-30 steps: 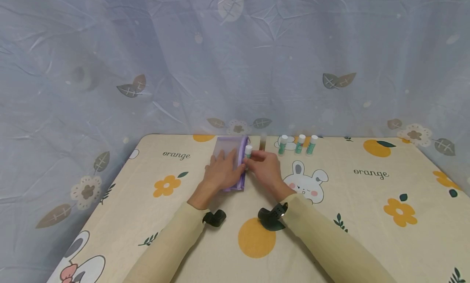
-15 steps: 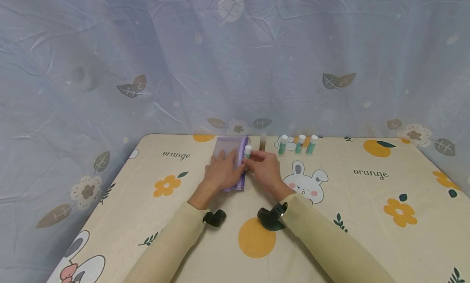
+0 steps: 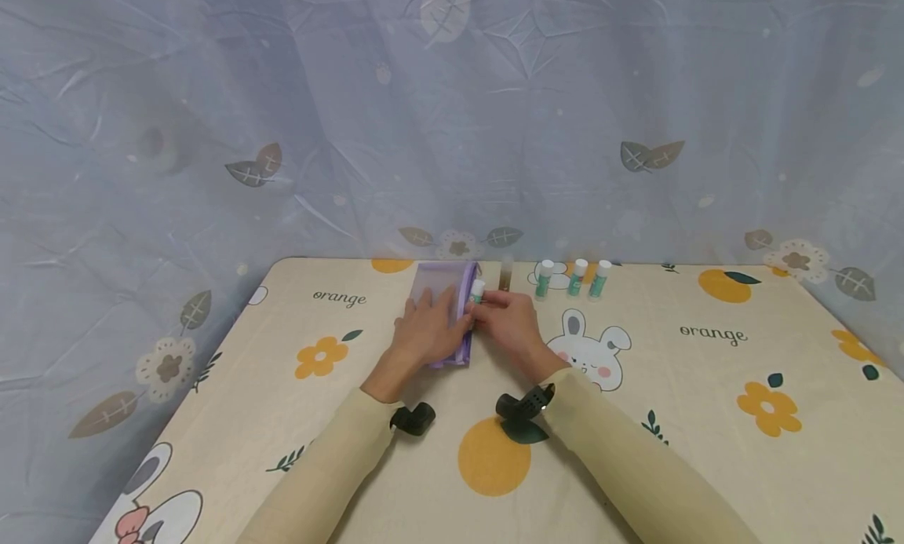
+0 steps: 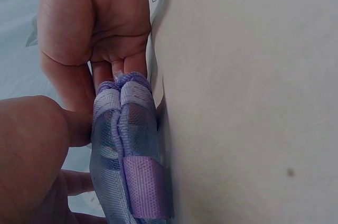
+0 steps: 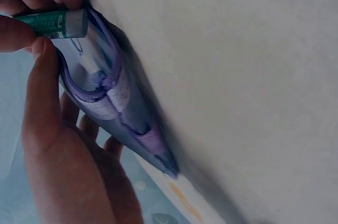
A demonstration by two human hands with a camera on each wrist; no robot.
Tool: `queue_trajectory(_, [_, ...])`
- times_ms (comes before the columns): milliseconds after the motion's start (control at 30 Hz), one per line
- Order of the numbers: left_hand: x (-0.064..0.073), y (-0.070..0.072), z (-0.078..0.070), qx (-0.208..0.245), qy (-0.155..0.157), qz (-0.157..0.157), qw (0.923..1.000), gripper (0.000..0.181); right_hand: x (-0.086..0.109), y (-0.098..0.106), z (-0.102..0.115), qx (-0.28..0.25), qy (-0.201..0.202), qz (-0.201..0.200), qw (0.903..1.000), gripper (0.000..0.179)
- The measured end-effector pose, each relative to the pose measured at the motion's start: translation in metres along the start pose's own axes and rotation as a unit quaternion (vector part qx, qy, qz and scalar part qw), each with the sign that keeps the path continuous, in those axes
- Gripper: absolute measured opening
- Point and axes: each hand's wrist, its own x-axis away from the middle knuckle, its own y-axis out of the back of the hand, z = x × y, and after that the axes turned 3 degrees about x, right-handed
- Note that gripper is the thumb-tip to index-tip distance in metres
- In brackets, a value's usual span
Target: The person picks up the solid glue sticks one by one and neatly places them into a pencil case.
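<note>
The left hand (image 3: 427, 330) rests with extended fingers on the pouch (image 3: 438, 275), which lies on the cloth (image 3: 417, 481) with its mouth gaping, while the right hand (image 3: 512, 328) pinches one tube (image 5: 53, 23) at that mouth, near three capped tubes (image 3: 577, 279) positioned to the right.

The left hand (image 3: 426, 332) and right hand (image 3: 510, 326) are viewed from well above and behind in the head view; each wrist view is aimed forward from close behind 1 hand. The pouch (image 3: 441, 275) under the left hand is shared by all 3.
</note>
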Motion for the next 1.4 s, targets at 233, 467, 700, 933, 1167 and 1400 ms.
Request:
queue_trajectory(233, [0.001,0.000,-0.001,0.001,0.004,0.004,1.0000,0.072,-0.007,0.007,0.002,-0.037,-0.045,0.053,0.9969,0.039])
queue_trajectory(467, [0.000,0.000,-0.002,0.000,0.006,0.002,1.0000,0.071,-0.013,0.007,0.009,-0.045,-0.081,0.060,0.9939,0.035])
queue_trajectory(700, [0.000,-0.001,-0.002,0.003,0.009,0.002,0.9999,0.071,-0.015,0.006,0.015,-0.042,-0.105,0.058,0.9919,0.037])
queue_trajectory(933, [0.000,-0.002,-0.001,0.004,0.007,0.003,1.0000,0.070,-0.016,0.006,0.022,0.000,-0.122,0.051,0.9912,0.031])
queue_trajectory(1167, [0.001,-0.003,0.000,0.004,0.011,0.005,0.9999,0.071,-0.018,0.004,0.030,0.026,-0.148,0.038,0.9879,0.031])
queue_trajectory(1400, [0.001,-0.002,-0.001,0.003,0.007,0.001,1.0000,0.071,-0.019,0.005,0.030,0.008,-0.156,0.032,0.9872,0.028])
